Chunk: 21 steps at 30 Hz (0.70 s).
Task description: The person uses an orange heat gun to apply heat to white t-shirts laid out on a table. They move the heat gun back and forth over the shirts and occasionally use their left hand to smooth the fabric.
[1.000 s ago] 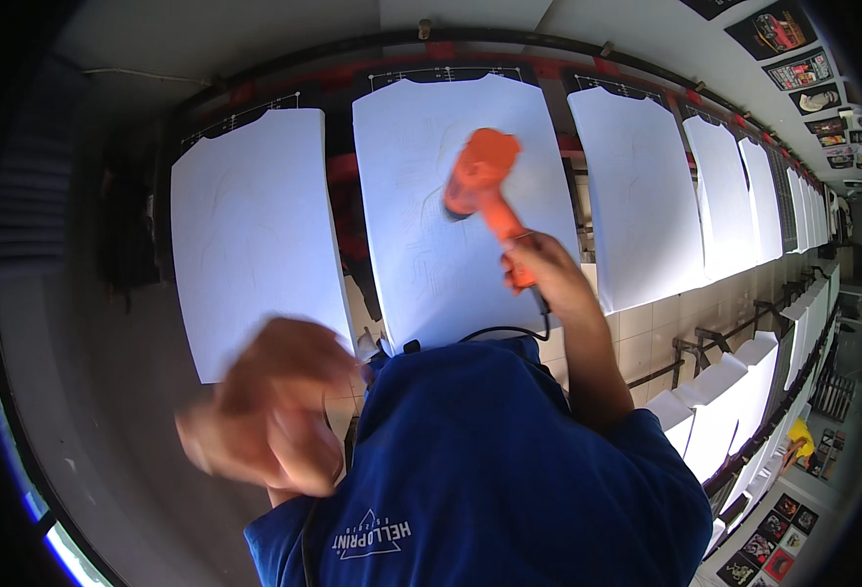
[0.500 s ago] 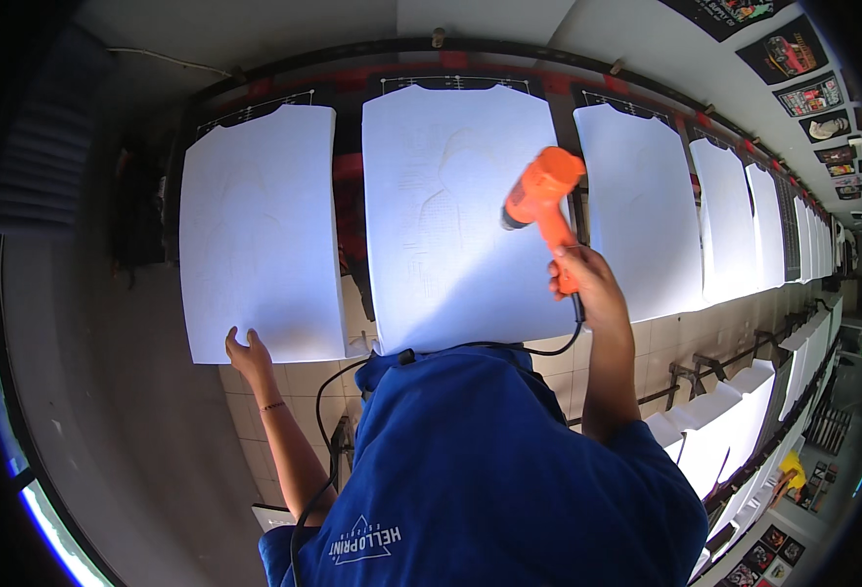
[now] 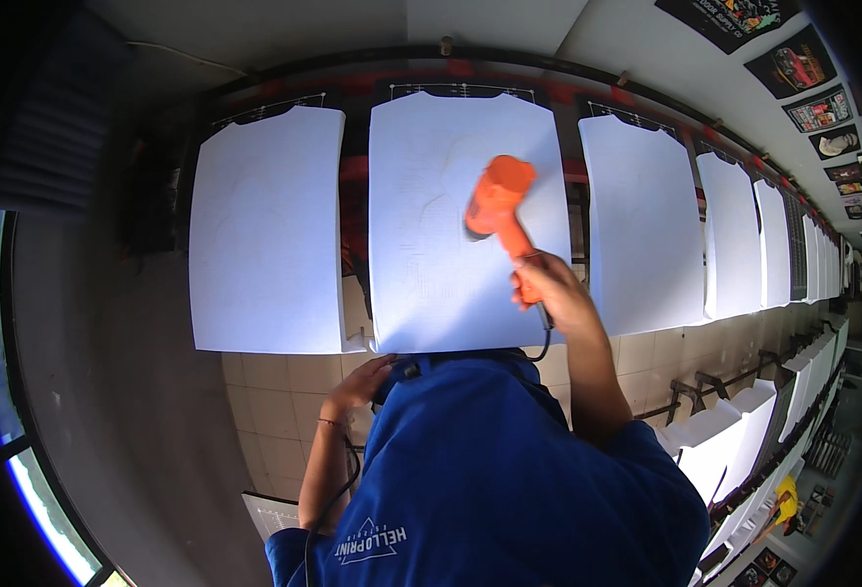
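Note:
My right hand [image 3: 553,291] is closed round the handle of an orange heat gun [image 3: 502,191]. Its dark nozzle points down and left, above the middle white shirt panel [image 3: 421,137], apart from the cloth. Faint printed lines show on that panel. At my waist, by the panel's near edge, my left hand [image 3: 357,383] has its fingers stretched toward the dark blue cloth [image 3: 411,364], the fingertips partly hidden; I see nothing held in it. A black cord [image 3: 548,338] hangs from the heat gun's handle. To the left lies another white shirt panel [image 3: 266,235].
More white panels [image 3: 641,225] lie on boards in a row curving off to the right. A dark rail [image 3: 353,70] runs behind them. A second row of white panels [image 3: 734,421] stands at lower right. Grey wall [image 3: 108,372] borders the left. A person in yellow [image 3: 788,499] is far off.
The heat gun in my right hand has swung left over the middle panel. My left hand has left the near edge of the left panel and moved right to my waist.

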Each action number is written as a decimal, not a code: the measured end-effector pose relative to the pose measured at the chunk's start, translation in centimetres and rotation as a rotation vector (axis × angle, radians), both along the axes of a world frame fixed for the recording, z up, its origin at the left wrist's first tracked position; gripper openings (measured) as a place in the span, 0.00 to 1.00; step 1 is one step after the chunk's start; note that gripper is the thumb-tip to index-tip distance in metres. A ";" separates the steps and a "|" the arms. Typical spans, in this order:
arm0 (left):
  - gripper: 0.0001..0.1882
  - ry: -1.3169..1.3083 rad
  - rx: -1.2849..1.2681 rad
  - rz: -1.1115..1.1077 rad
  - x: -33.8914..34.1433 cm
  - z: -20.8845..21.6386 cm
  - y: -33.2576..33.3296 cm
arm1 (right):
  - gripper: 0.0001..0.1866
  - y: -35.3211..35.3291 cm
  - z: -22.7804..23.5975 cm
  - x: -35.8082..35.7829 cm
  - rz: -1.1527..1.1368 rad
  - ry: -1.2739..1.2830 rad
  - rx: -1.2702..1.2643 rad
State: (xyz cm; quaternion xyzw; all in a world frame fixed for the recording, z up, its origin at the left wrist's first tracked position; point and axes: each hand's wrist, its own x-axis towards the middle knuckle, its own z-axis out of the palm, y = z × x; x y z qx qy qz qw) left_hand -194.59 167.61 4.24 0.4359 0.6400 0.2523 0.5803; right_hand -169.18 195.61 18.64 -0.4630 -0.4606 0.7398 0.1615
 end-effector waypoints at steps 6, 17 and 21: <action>0.21 -0.239 -0.184 0.431 1.0 -0.8 -0.1 | 0.17 -0.9 -0.3 -5.8 0.266 0.027 -0.075; 0.21 -0.164 -0.343 0.627 3.2 -9.7 -3.2 | 0.19 0.6 -0.2 2.7 0.041 -0.075 0.028; 0.17 -0.523 -0.321 1.199 0.1 -13.3 -5.9 | 0.17 0.6 0.7 7.0 -0.150 -0.126 0.045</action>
